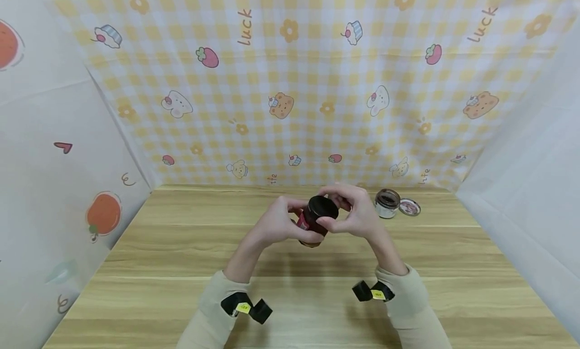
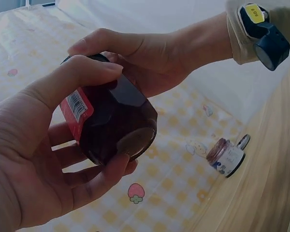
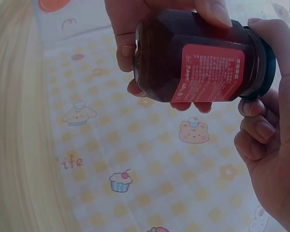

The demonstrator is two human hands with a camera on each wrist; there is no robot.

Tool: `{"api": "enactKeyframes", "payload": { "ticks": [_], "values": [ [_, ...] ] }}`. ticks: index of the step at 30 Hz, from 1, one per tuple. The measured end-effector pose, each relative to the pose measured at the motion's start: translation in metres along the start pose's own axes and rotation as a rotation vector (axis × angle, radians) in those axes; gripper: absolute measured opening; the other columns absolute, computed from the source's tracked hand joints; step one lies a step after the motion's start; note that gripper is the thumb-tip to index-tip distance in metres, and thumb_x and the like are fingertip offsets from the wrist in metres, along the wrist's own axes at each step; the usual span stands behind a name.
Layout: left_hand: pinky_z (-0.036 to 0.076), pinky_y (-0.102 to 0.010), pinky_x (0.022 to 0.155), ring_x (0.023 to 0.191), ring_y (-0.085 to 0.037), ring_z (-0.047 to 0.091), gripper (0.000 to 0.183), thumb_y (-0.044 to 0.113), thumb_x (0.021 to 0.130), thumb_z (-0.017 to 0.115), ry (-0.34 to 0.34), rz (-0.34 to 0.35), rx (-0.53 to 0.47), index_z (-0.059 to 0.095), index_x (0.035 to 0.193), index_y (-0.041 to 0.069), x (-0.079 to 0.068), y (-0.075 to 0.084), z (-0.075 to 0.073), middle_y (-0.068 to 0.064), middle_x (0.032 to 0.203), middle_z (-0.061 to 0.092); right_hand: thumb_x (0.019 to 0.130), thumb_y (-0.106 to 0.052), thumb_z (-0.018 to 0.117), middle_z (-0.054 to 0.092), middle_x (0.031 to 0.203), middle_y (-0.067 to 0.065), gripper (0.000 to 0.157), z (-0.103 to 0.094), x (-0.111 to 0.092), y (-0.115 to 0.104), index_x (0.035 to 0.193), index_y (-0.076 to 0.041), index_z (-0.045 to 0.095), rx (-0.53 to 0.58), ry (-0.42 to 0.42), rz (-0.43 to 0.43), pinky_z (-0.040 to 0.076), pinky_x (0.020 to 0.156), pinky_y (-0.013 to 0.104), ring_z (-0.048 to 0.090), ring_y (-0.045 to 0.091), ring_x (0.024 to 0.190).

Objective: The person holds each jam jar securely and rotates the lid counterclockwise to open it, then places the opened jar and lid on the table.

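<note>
1. So I had a faceted dark glass jar up in the air over the wood-grain desk, roughly midway between its left and right edges and closer to the back edge than the front.
2. My left hand was wrapped around the jar's body, thumb on one side and fingers curled around the other, clamped on the glass.
3. My right hand had the black lid: thumb on the near side of the rim, fingers bent around the far side, so those were clamped too.
4. The lid was sitting on the jar. The whole thing was tilted, lid end up and toward my right, base down toward my left.
5. There was a red label with pale print on the glass, plus a barcode on it. Too blurry to read the small text, sorry.
6. Near the desk's back right corner stood a smaller lidless jar with a white label, upright. A round loose lid was just to the right of it, and I couldn't tell if they touched.
7. Behind the back edge hung a yellow checked cloth with cartoon bears, cupcakes and strawberries.
</note>
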State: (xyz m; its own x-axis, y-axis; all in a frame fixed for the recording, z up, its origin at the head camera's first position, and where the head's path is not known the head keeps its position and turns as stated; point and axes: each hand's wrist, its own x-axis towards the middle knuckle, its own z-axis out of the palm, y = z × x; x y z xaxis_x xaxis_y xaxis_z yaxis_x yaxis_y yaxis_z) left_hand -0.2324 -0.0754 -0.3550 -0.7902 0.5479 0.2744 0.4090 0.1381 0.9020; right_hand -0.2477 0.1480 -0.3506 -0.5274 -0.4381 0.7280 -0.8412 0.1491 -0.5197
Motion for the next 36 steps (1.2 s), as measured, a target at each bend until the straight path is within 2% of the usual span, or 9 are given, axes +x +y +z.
{"api": "enactKeyframes", "payload": {
  "ticks": [5, 11, 17, 22, 28, 32, 36],
  "values": [
    [0.052, -0.033, 0.062, 0.081, -0.023, 0.058, 0.033, 0.01, 0.073, 0.089, -0.065, 0.013, -0.097, 0.077, 0.103, 0.011, -0.001, 0.003, 0.0, -0.007, 0.08, 0.068, 0.086, -0.052, 0.076, 0.051, 0.072, -0.002, 0.048, -0.003, 0.001, -0.006, 0.108, -0.009, 0.073, 0.041, -0.037, -0.003, 0.03, 0.048, 0.026, 0.035, 0.009, 0.057],
    [0.056, -0.034, 0.068, 0.087, -0.021, 0.063, 0.036, 0.003, 0.074, 0.086, -0.148, 0.013, -0.238, 0.074, 0.108, 0.001, -0.002, 0.003, -0.001, -0.008, 0.095, 0.073, 0.087, -0.045, 0.078, 0.052, 0.074, -0.003, 0.043, -0.005, 0.004, -0.012, 0.109, -0.009, 0.073, 0.111, -0.072, -0.045, 0.031, 0.047, 0.028, 0.036, 0.01, 0.057],
    [0.057, -0.03, 0.067, 0.086, -0.017, 0.064, 0.047, 0.011, 0.074, 0.088, -0.225, 0.019, -0.374, 0.068, 0.11, -0.01, -0.003, 0.001, 0.0, -0.006, 0.097, 0.072, 0.088, -0.044, 0.076, 0.053, 0.076, -0.002, 0.044, -0.006, 0.006, -0.017, 0.11, -0.006, 0.072, 0.155, -0.11, -0.078, 0.032, 0.048, 0.026, 0.036, 0.01, 0.059],
    [0.055, -0.027, 0.067, 0.081, -0.014, 0.063, 0.055, 0.017, 0.075, 0.089, -0.294, 0.06, -0.451, 0.062, 0.109, -0.018, -0.002, -0.003, 0.002, -0.004, 0.094, 0.072, 0.088, -0.047, 0.075, 0.054, 0.078, -0.002, 0.047, -0.007, 0.007, -0.021, 0.11, -0.005, 0.071, 0.164, -0.125, -0.1, 0.03, 0.047, 0.026, 0.037, 0.01, 0.059],
    [0.053, -0.024, 0.065, 0.074, -0.01, 0.062, 0.068, 0.028, 0.076, 0.089, -0.36, 0.137, -0.488, 0.055, 0.1, -0.025, -0.001, -0.007, 0.004, 0.001, 0.086, 0.072, 0.089, -0.044, 0.075, 0.053, 0.077, -0.001, 0.045, -0.007, 0.008, -0.025, 0.11, -0.005, 0.07, 0.206, -0.164, -0.13, 0.031, 0.045, 0.026, 0.038, 0.012, 0.059],
    [0.055, -0.024, 0.069, 0.076, -0.008, 0.065, 0.077, 0.031, 0.076, 0.09, -0.401, 0.175, -0.527, 0.05, 0.1, -0.03, -0.002, -0.008, 0.007, 0.003, 0.088, 0.073, 0.088, -0.042, 0.076, 0.055, 0.078, 0.0, 0.043, -0.006, 0.008, -0.028, 0.11, -0.005, 0.07, 0.241, -0.187, -0.144, 0.033, 0.044, 0.025, 0.04, 0.011, 0.059],
    [0.055, -0.025, 0.072, 0.079, -0.008, 0.065, 0.078, 0.032, 0.077, 0.089, -0.473, 0.225, -0.576, 0.047, 0.098, -0.03, -0.001, -0.008, 0.011, 0.004, 0.091, 0.073, 0.088, -0.042, 0.076, 0.057, 0.078, -0.001, 0.043, -0.006, 0.008, -0.032, 0.11, -0.006, 0.07, 0.258, -0.208, -0.161, 0.033, 0.046, 0.026, 0.039, 0.014, 0.058]
  ]
}}
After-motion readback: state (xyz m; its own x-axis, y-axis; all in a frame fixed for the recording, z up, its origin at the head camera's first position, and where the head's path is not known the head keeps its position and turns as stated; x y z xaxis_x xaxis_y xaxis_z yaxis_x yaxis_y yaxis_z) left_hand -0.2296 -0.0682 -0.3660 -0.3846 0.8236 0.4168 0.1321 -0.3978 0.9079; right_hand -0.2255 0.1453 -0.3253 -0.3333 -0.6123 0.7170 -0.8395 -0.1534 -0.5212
